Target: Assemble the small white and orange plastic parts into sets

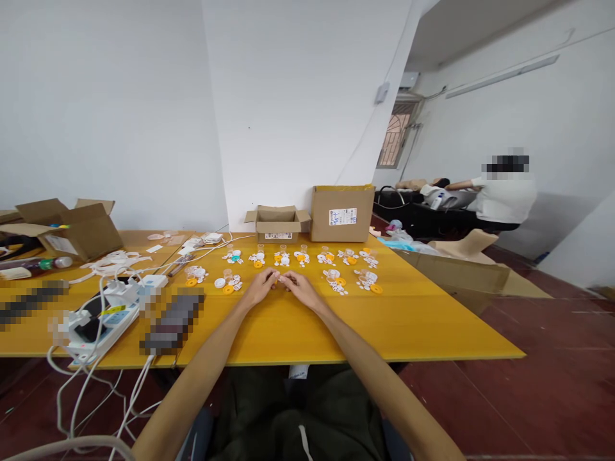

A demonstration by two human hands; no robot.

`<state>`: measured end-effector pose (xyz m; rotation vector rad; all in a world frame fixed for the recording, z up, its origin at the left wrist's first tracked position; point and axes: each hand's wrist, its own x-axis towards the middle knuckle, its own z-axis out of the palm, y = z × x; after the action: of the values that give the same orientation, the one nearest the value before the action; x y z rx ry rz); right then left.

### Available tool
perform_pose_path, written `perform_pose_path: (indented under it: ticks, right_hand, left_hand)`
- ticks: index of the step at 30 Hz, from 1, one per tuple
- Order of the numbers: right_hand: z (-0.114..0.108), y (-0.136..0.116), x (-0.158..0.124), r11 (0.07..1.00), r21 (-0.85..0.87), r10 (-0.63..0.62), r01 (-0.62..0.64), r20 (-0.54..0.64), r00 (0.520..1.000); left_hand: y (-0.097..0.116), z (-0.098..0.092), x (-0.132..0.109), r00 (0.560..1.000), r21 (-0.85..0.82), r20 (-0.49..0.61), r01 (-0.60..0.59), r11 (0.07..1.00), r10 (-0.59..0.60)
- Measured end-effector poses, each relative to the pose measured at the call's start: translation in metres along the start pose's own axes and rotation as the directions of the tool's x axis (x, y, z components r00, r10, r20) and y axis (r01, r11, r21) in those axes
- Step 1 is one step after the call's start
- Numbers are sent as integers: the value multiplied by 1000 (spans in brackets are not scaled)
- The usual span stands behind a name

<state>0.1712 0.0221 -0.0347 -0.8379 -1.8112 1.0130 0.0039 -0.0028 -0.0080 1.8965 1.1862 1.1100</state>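
Observation:
My left hand [261, 287] and my right hand [298, 288] meet over the middle of the wooden table. Both have their fingers closed in a pinch, tips almost touching. Whatever small piece lies between them is too small and too hidden to name. Just beyond the hands runs a row of small groups of plastic parts: clear cups [261, 248], orange rings [258, 264] and white discs with holes [285, 261]. One group with an orange ring [228, 290] lies left of my left hand. Another, with white perforated discs [339, 288], lies right of my right hand.
An open carton [275, 238] and a taller closed box [342, 214] stand at the back against the wall. On the left are a power strip [115, 320], white cables and a blurred dark device [173, 320]. A person in white [504, 197] sits far right.

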Motion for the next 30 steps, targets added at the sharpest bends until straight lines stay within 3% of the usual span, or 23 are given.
perform_pose_path:
  ticks: [30]
  right_hand:
    - [-3,-3,-1,999,-33,-2,1,-6,1000]
  left_hand:
    - [-1,0,1,1000,-22,14,10,1000,-10]
